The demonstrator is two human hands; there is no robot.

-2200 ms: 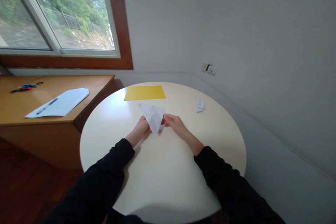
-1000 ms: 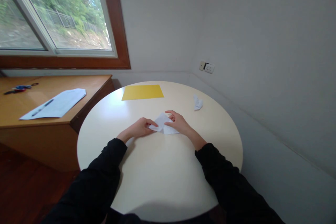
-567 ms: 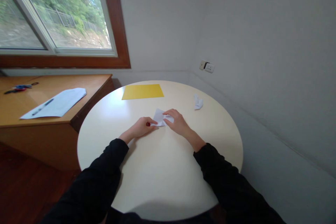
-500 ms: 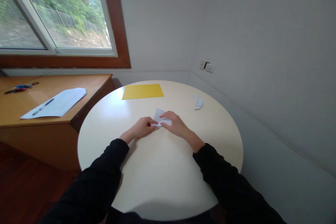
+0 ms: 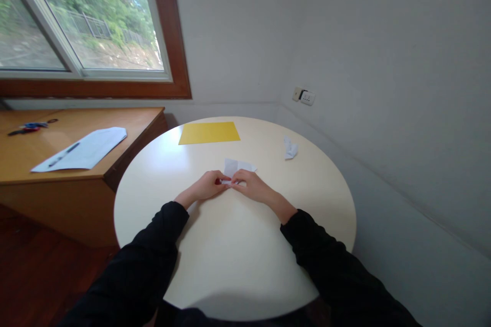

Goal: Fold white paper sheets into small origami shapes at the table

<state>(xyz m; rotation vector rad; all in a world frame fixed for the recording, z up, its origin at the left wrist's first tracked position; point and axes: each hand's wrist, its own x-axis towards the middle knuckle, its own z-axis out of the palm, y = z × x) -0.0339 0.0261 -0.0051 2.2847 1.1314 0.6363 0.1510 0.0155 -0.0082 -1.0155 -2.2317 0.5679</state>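
Folded white paper (image 5: 237, 167) lies flat on counter (image 5: 230, 245), just beyond both grips; left hand (image 5: 207, 186) and right hand (image 5: 250, 188) fingertips pinch its near edge.

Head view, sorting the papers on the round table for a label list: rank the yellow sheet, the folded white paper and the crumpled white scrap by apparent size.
1. yellow sheet
2. folded white paper, partly hidden by the hands
3. crumpled white scrap

Inspector: Colours on the round table (image 5: 230, 265)?
Clerk: Table cream. Folded paper (image 5: 238, 167) white, plain. Sheet (image 5: 209, 133) behind it yellow. Crumpled scrap (image 5: 290, 148) white.
Inspector: The person?
Clerk: Black sleeves (image 5: 153, 245); red nail (image 5: 217, 182). Side desk (image 5: 23, 158) honey-brown wood.
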